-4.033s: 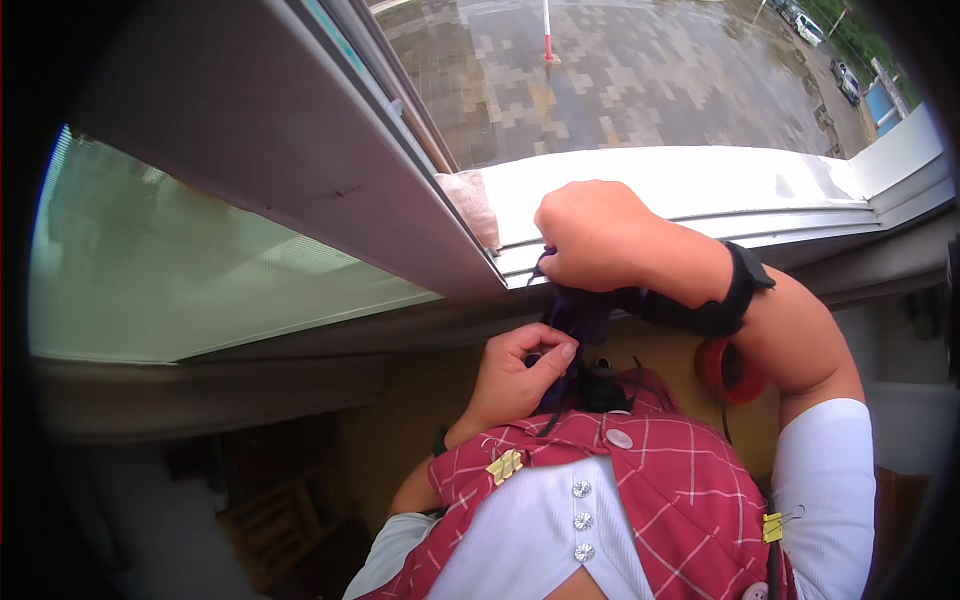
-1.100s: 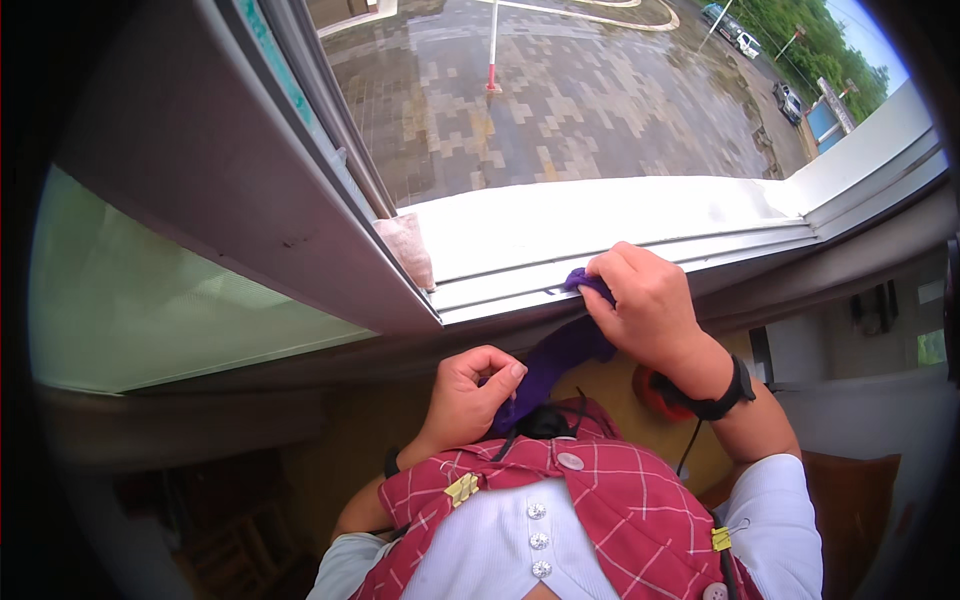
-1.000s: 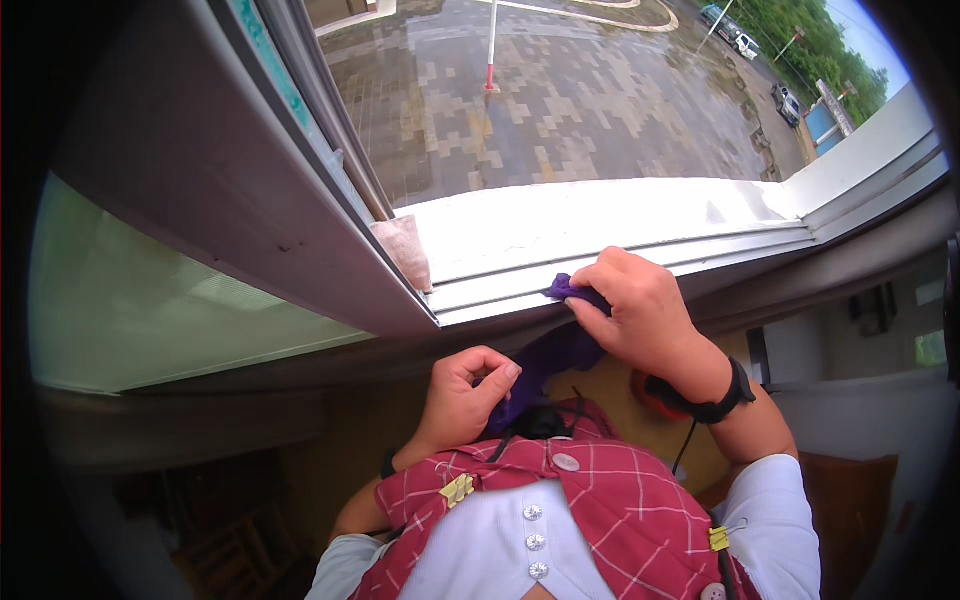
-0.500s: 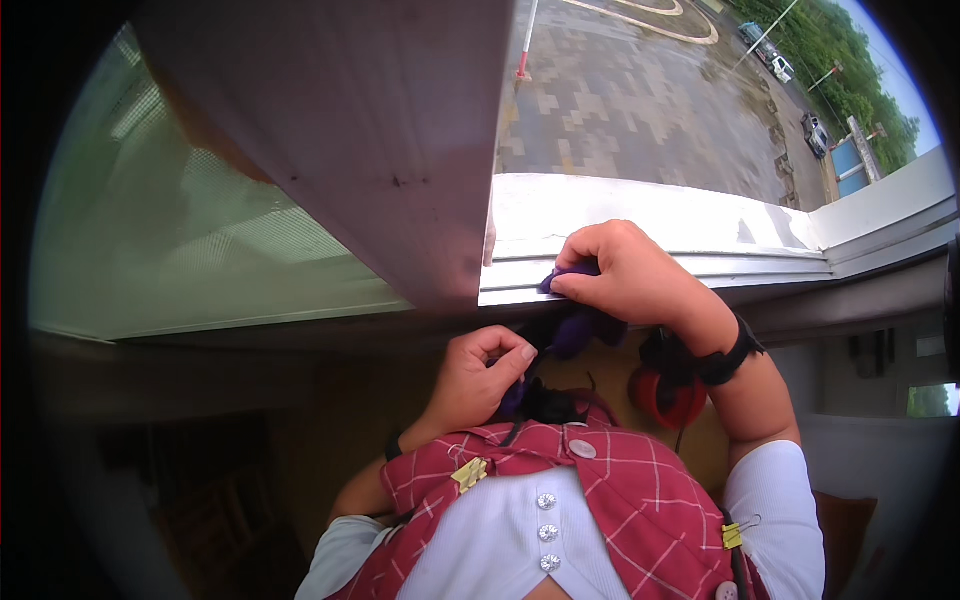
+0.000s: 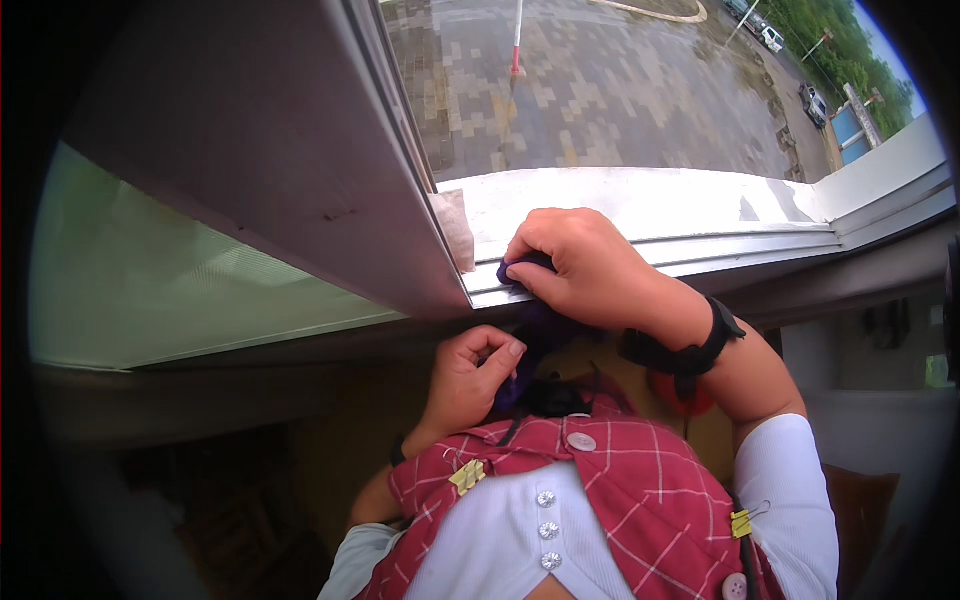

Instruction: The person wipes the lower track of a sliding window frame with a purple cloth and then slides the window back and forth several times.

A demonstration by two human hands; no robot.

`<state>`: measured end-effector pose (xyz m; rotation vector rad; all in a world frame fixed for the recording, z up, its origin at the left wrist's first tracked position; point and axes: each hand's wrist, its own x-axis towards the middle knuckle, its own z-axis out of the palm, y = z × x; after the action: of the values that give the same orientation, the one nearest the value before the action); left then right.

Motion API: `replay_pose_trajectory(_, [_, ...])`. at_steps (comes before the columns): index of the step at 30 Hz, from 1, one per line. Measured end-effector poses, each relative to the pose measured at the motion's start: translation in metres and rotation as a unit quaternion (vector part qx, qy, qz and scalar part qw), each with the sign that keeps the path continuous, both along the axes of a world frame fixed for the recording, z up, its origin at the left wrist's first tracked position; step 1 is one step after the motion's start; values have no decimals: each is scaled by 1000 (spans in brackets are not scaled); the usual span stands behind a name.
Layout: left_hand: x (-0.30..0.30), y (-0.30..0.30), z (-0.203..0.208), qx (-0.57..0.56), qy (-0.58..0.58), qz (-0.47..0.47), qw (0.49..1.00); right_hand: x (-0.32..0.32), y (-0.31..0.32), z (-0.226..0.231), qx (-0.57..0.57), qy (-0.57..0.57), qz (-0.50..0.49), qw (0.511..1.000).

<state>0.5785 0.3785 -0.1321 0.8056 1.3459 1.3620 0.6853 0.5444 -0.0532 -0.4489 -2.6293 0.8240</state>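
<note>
My right hand pinches a dark purple cloth and presses it into the metal window track, close to the edge of the sliding window frame. From there the cloth hangs down over the inner side of the sill. Lower and to the left, my left hand is closed, thumb against the curled fingers, with more purple cloth showing right under it. The part inside its grip is mostly hidden. A pale, crumpled strip sits at the foot of the frame, beside the track.
The white outer sill runs beyond the track, with wet paving outside below. Green-tinted glass with mesh fills the left side. A red round object is partly hidden under my right forearm. A grey curtain edges the right.
My right hand has slid left along the track with the cloth, nearer to the window frame. The view has shifted, showing more of the frame's edge and the pale strip. My left hand stays low.
</note>
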Motion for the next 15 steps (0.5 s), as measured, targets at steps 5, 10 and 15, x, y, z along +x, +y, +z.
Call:
replay_pose_trajectory(5, [2,2,2,-6,25,-4,1000,-30,-3,-14,74,25,-21,997])
replay_pose_trajectory(10, [6,0,3,-10,25,14,1000,-46,2,2,126,-195,-2,973])
replay_pose_trajectory(15, [1,-5,-6,-13,2,25,1000,-27,12,8,11,-177,-13,984])
